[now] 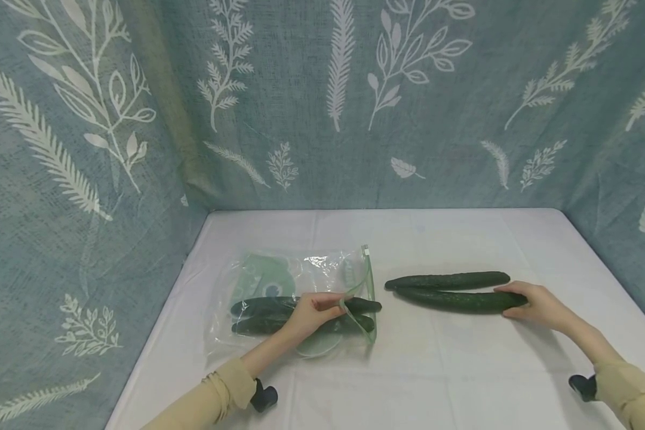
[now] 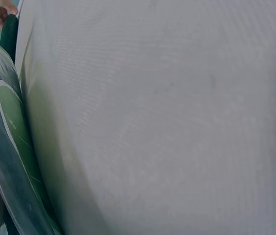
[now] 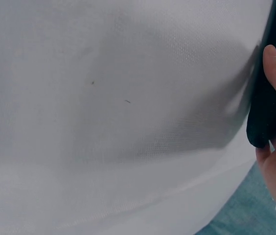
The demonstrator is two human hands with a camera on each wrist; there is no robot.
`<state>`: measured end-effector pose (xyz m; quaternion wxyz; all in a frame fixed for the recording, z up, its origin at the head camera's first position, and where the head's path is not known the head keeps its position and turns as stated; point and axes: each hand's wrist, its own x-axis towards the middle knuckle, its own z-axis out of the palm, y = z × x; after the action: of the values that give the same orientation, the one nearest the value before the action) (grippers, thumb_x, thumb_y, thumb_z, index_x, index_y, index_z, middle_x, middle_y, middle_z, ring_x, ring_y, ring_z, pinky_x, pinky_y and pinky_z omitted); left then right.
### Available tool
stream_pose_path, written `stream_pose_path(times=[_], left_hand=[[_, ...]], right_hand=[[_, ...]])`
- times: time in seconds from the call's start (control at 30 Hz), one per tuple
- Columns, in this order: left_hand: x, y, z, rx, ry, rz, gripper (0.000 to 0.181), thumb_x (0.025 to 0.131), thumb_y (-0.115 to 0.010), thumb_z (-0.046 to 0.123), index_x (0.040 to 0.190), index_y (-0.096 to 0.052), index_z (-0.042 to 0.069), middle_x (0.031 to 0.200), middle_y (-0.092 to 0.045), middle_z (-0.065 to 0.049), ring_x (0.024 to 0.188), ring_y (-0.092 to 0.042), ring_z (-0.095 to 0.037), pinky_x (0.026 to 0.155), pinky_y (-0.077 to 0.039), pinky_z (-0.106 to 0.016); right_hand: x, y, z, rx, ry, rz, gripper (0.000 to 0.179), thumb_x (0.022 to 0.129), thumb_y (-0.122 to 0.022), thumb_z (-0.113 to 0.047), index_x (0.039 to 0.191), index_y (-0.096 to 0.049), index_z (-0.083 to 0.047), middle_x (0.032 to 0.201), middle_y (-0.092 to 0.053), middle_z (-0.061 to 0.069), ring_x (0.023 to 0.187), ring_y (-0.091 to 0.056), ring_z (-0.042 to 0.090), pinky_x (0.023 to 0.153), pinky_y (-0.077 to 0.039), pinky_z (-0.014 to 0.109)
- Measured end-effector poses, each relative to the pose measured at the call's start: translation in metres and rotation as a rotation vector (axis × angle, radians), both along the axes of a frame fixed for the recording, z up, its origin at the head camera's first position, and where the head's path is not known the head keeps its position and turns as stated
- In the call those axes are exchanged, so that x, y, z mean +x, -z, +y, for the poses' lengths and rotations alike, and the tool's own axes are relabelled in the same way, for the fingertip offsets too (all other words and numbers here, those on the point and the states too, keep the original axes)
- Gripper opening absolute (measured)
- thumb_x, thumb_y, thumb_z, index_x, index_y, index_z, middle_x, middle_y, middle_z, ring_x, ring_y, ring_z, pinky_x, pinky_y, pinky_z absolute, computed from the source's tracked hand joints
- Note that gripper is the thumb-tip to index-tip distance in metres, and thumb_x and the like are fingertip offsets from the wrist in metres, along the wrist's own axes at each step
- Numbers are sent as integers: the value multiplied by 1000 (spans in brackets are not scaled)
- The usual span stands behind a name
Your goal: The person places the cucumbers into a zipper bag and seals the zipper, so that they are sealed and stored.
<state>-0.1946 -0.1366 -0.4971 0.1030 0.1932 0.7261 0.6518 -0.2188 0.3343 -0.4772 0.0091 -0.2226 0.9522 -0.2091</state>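
Observation:
A clear zip bag (image 1: 223, 337) with a green zip edge lies on the left part of the table, its mouth facing right. Two dark green cucumbers (image 1: 260, 306) lie side by side inside it, and the farther one's tip pokes out at the mouth. My left hand (image 1: 313, 312) pinches the bag's edge at the opening. To the right, two more cucumbers lie close together; the farther cucumber (image 1: 446, 280) is untouched. With thumb and fingers, my right hand (image 1: 540, 306) grips the right end of the nearer cucumber (image 1: 457, 300). The right wrist view shows the thumb along this cucumber (image 3: 265, 115).
A white cloth (image 1: 435, 376) covers the table. Blue-green curtains (image 1: 301, 161) with white leaf prints stand behind it and at both sides. Green printed shapes (image 1: 258, 275) show on the bag.

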Motion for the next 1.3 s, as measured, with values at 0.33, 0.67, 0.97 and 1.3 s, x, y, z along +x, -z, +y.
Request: stream_pose_path(times=[0.33, 0.67, 0.97, 1.3], left_hand=[[0, 0, -1, 17, 4, 2, 32, 86, -63, -1, 115, -60, -12, 121, -60, -28, 110, -60, -43, 86, -55, -21], [-1, -1, -1, 18, 1, -3, 32, 85, -63, -3, 116, -59, -12, 121, -59, -28, 104, -67, -25, 85, -56, -22], [0, -2, 0, 38, 0, -20, 32, 86, -62, -3, 116, -58, -14, 122, -58, -29, 108, -61, -40, 85, -55, -20], [1, -5, 0, 20, -17, -13, 33, 87, -64, 1, 116, -59, -13, 121, -59, -29, 100, -68, -10, 84, -55, -18]], right_hand=[[3, 7, 0, 14, -27, 183, 45, 65, -82, -8, 106, -66, -2, 103, -69, 14, 95, -62, 16, 79, -53, 31], [8, 12, 5, -51, -30, 212, 45, 66, -82, -9, 107, -66, 0, 103, -69, 16, 98, -54, -9, 77, -50, 12], [15, 4, 6, -104, 38, 74, 45, 75, -77, -14, 115, -63, 1, 116, -64, 24, 105, -42, -21, 85, -49, 52], [20, -8, -8, -237, 61, -30, 45, 85, -70, -19, 124, -58, -1, 125, -62, 12, 108, -26, -29, 88, -47, 54]])
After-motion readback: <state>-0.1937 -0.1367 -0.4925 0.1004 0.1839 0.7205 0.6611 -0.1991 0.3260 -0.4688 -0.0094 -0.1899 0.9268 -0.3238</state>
